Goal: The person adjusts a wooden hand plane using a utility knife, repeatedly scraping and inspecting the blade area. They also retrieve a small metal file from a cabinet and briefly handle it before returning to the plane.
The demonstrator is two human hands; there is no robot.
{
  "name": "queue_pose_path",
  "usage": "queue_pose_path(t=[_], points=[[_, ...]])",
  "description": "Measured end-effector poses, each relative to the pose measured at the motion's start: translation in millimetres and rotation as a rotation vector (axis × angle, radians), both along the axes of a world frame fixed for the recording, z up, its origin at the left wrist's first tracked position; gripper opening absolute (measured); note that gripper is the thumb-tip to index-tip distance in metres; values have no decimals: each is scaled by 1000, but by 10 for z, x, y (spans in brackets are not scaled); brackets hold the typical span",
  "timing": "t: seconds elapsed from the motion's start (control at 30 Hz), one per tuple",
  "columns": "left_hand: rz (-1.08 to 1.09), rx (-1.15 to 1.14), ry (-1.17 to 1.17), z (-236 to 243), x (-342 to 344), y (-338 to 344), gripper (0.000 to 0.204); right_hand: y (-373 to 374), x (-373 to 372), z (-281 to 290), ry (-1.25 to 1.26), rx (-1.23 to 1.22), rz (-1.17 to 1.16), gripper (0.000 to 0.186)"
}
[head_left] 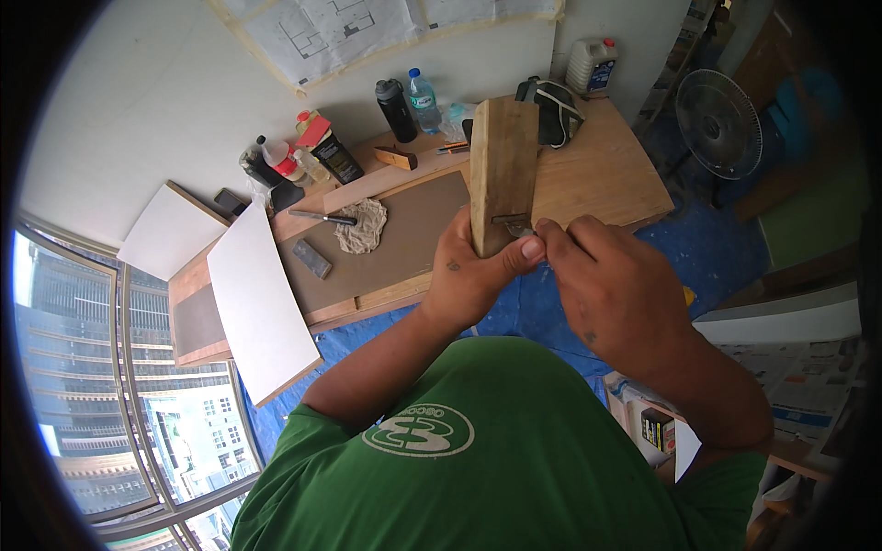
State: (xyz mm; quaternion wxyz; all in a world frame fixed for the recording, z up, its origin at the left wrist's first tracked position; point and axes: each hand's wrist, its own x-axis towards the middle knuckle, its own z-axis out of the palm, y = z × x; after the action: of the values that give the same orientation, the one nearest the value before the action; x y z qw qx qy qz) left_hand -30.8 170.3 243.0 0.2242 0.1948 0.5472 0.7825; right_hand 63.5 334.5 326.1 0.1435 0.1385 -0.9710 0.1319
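Note:
My left hand [473,271] is wrapped round a long wooden block [503,156], like a hand plane body, held upright above the bench with a dark slot near its lower end. My left thumb reaches across below the slot. My right hand [616,285] is pinched on a small thin, pale piece [516,230] at the slot; what it is, I cannot tell clearly.
The wooden bench [597,165] carries bottles [423,101], a bag [551,115], a crumpled cloth [360,234] with a black-handled tool on it, a grey stone [311,259] and white boards [262,303]. A fan [719,124] stands right, a window [69,367] left, blue sheeting [707,257] below.

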Motion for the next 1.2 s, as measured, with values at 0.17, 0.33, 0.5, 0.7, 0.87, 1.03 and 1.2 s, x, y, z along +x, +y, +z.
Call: queue_pose_path(t=[0.17, 0.33, 0.5, 0.7, 0.87, 1.03, 1.2], points=[[26, 50, -8, 7, 5, 16, 44, 18, -14, -21, -14, -9, 7, 40], [49, -20, 4, -5, -8, 30, 41, 32, -44, -75, -18, 16, 5, 38], [-2, -41, -25, 27, -52, 19, 43, 29, -45, -81, 28, 15, -15, 38], [-8, -23, -1, 32, -49, 3, 44, 5, -18, -46, 35, 32, -27, 36], [-37, -39, -33, -22, -90, -4, 43, 2, -42, -53, 16, 16, -24, 36], [-15, 23, -35, -53, -73, 1, 43, -8, -43, -65, 28, -18, -11, 36], [-5, 39, -44, -51, -55, 4, 45, 2, -52, -80, 12, -29, 6, 38]])
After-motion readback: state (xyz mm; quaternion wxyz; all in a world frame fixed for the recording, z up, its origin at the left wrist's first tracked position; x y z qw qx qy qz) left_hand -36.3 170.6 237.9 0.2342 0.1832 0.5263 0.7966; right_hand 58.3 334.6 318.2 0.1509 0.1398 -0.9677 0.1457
